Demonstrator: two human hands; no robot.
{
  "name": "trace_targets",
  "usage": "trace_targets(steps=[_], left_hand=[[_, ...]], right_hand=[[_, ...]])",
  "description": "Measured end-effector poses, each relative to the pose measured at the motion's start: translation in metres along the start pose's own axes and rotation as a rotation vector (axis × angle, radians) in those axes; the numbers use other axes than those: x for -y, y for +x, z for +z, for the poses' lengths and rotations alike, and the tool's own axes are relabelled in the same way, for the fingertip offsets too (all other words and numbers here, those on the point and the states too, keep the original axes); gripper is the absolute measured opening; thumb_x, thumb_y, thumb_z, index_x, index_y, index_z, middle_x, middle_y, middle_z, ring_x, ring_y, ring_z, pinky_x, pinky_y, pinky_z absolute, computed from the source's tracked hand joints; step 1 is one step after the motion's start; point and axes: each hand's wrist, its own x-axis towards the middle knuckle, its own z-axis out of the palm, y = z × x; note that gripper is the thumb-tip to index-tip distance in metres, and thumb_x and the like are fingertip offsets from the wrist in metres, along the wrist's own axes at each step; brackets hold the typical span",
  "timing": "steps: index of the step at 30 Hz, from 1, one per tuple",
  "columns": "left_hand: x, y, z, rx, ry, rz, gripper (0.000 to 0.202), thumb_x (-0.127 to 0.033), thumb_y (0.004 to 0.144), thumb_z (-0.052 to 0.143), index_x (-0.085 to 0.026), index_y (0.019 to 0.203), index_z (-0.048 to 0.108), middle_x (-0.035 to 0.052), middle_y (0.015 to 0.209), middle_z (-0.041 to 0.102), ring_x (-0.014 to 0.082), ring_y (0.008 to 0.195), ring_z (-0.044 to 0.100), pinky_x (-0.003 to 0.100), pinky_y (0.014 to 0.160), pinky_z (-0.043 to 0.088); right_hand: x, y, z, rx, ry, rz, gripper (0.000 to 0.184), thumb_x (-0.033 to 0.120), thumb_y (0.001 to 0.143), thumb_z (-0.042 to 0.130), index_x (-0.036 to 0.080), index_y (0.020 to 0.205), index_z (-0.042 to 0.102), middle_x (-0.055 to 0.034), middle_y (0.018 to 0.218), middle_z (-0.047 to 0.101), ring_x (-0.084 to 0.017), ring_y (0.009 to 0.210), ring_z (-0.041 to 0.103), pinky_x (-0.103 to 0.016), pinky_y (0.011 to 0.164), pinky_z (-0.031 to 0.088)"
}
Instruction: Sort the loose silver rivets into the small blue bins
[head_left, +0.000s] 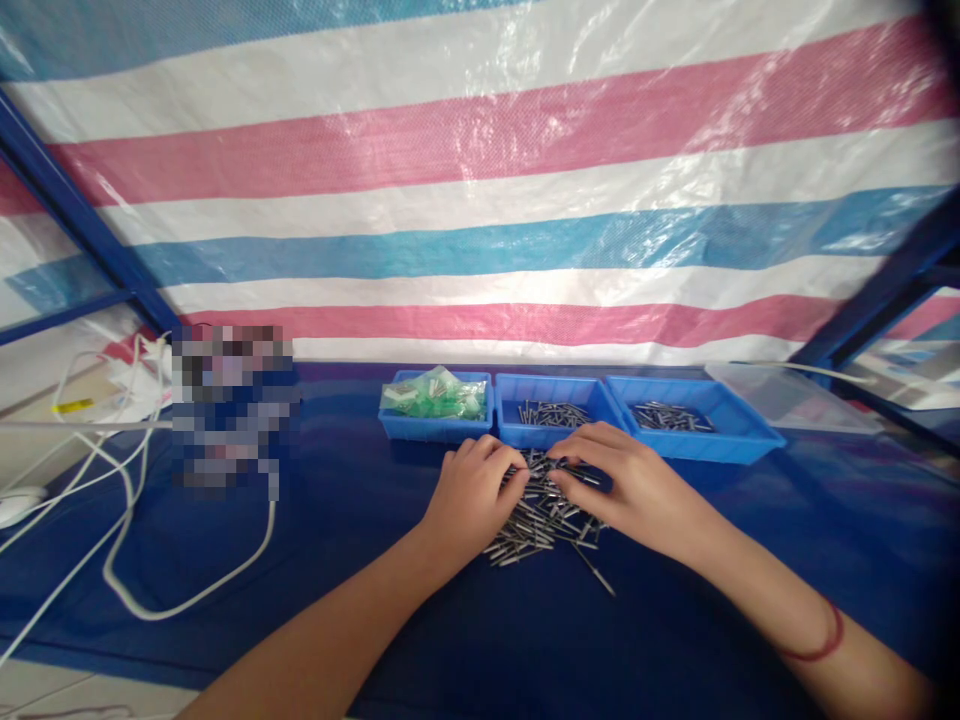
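Observation:
A loose pile of thin metal blind rivets (536,525) lies on the dark blue table, with one rivet (596,572) sticking out toward me. My left hand (474,492) is at the pile's left side, thumb and index fingertips drawn together. Whatever is between them is too small to make out. Over the right side of the pile is my right hand (626,485), its thumb and fingers apart and touching the rivets. Just behind the hands, a middle blue bin (517,432) and a right blue bin (720,445) both contain similar rivets.
A left blue bin (427,432) holds green and clear plastic packets (442,397). White cables (131,590) loop across the table's left side near a blurred-out area. A clear plastic sheet (795,400) lies at the right rear. Behind hangs a striped tarp (480,240) between blue frame posts.

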Motion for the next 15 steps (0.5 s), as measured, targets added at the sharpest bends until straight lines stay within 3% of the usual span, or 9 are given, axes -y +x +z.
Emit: trace_targets(steps=[6,11,15], left_hand=[[-0.0074,0.0004,-0.0034,-0.105,-0.169,0.023,0.014,-0.024,0.093,0.044,-0.020,0.089,0.057,0.0011,0.090,0.063,0.0175,0.088,0.057,0.030,0.077,0.039],[-0.0100,0.0000,-0.0037,-0.143,-0.342,-0.004,0.015,-0.026,0.094,0.042,-0.019,0.090,0.055,0.0028,0.090,0.063,0.0158,0.084,0.058,0.027,0.076,0.042],[-0.0098,-0.0003,-0.0034,-0.143,-0.359,0.000,0.015,-0.026,0.094,0.042,-0.019,0.090,0.054,0.0033,0.090,0.063,0.0158,0.084,0.059,0.027,0.077,0.042]], right_hand=[[0.0030,0.0006,0.0009,0.006,0.116,0.003,0.015,0.025,0.090,0.050,0.021,0.094,0.064,-0.0071,0.091,0.065,-0.021,0.086,0.061,-0.037,0.076,0.049],[0.0044,0.0018,0.0008,-0.030,0.257,0.096,0.014,0.025,0.090,0.051,0.020,0.090,0.064,-0.0063,0.087,0.065,-0.017,0.079,0.060,-0.032,0.070,0.049],[0.0047,0.0021,0.0028,-0.072,0.347,0.179,0.017,0.030,0.090,0.051,0.020,0.084,0.063,-0.0045,0.080,0.064,-0.016,0.071,0.058,-0.030,0.061,0.047]])
